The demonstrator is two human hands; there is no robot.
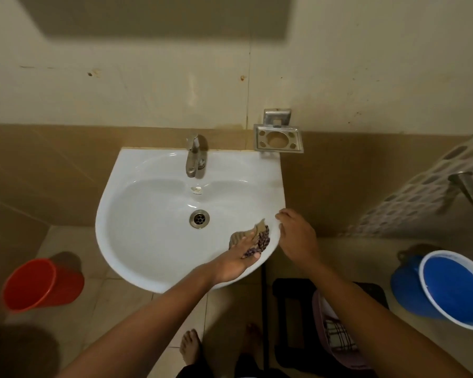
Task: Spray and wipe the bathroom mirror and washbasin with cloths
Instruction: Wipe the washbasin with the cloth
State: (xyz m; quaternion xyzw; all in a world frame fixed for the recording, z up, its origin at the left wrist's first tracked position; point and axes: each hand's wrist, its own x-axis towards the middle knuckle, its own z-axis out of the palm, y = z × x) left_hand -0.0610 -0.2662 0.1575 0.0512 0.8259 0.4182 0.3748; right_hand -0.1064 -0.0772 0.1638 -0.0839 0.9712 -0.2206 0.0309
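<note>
A white washbasin [137,241] hangs on the tiled wall, with a steel tap [193,155] at its back and a drain [199,218] in the middle. My left hand [234,264] reaches into the bowl's right side and holds a brown, dark-patterned cloth [258,237] against the inner wall, thumb underneath. My right hand [295,234] is just outside the basin, its bent fingertips touching the right rim. A dim rectangular panel [153,15] at the top of the wall looks like the mirror's lower part. No spray bottle is in view.
A metal holder [279,139] is fixed to the wall right of the tap. On the floor stand a red bucket [38,283] at the left and a blue bucket [448,287] at the right. A pink basket [318,309] with a checked cloth [339,334] sits by my right forearm.
</note>
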